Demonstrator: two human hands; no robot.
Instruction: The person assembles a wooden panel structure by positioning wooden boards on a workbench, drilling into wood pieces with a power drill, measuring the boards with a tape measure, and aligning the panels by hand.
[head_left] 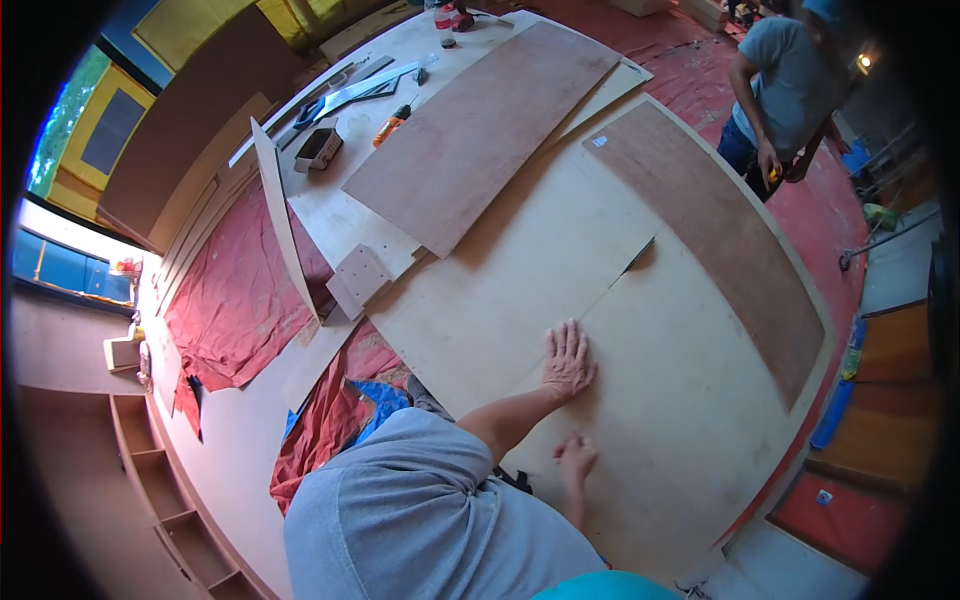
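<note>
My left hand lies flat on a large pale wooden sheet, palm down with its fingers stretched out. Closer to my body, my right hand is closed just over the same sheet; whatever it may hold is hidden. A thin line crosses the sheet beyond my left fingers and ends at a narrow dark sliver, whose nature I cannot make out. A long brown panel lies along the sheet's far right side.
Another brown panel overlaps the white worktable. On that table are an orange-handled power tool, a small dark box and a hand saw. Another person stands at the right. Red sheeting covers part of the floor.
</note>
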